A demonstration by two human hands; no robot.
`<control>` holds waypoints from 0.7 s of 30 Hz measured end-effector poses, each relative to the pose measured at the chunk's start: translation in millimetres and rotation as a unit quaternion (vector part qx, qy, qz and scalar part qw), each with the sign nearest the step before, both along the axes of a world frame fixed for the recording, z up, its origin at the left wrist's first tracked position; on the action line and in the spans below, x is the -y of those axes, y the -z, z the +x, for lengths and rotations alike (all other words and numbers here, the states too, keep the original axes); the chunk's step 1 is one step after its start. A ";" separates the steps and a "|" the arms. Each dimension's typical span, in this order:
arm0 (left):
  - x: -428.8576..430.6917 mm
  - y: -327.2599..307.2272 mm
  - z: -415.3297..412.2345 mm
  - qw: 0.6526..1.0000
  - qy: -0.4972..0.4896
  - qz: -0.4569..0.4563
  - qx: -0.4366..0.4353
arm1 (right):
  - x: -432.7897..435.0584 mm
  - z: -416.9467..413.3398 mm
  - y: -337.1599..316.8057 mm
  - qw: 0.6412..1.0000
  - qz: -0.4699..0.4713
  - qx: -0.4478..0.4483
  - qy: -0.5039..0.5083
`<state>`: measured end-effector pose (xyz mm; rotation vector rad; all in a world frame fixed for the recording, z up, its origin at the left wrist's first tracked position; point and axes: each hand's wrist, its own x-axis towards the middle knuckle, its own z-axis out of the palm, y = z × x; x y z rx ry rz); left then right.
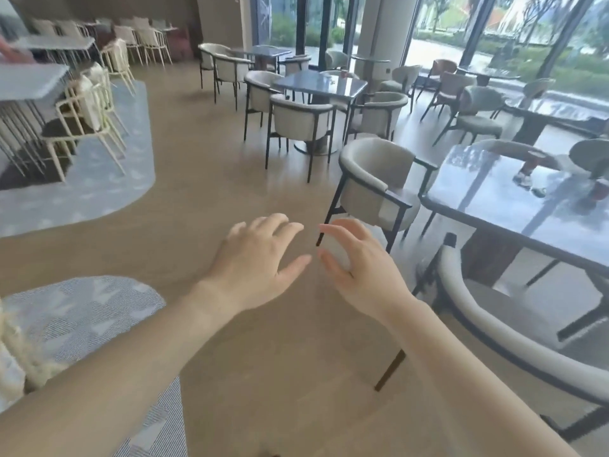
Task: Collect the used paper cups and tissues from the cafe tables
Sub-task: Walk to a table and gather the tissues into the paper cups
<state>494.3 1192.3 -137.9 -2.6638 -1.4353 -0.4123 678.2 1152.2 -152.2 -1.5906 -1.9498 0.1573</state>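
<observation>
Both hands, left and right, are held open, empty. Cups at 2 o'clock must be approached next.

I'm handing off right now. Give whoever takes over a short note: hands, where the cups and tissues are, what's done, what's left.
Left hand: open, empty, held over the floor.
Right hand: fingers curled, open; nothing clearly held.
Near table, right: red paper cups and white tissues at its far side, untouched.
Middle table: small items, too blurred to name.
Done: nothing visibly collected.
Left: clear the near table, then check the others.
</observation>
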 end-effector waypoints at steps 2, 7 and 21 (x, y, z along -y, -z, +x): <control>-51.9 -8.1 16.8 1.000 0.006 0.004 0.000 | -51.4 15.1 -11.2 1.000 0.016 -0.005 0.002; -167.1 -13.1 62.2 1.000 0.021 -0.001 0.003 | -159.5 57.0 -13.8 1.000 0.018 -0.020 0.017; -476.0 23.2 216.4 0.998 -0.007 -0.059 0.037 | -468.0 215.3 31.5 0.999 -0.028 0.008 0.030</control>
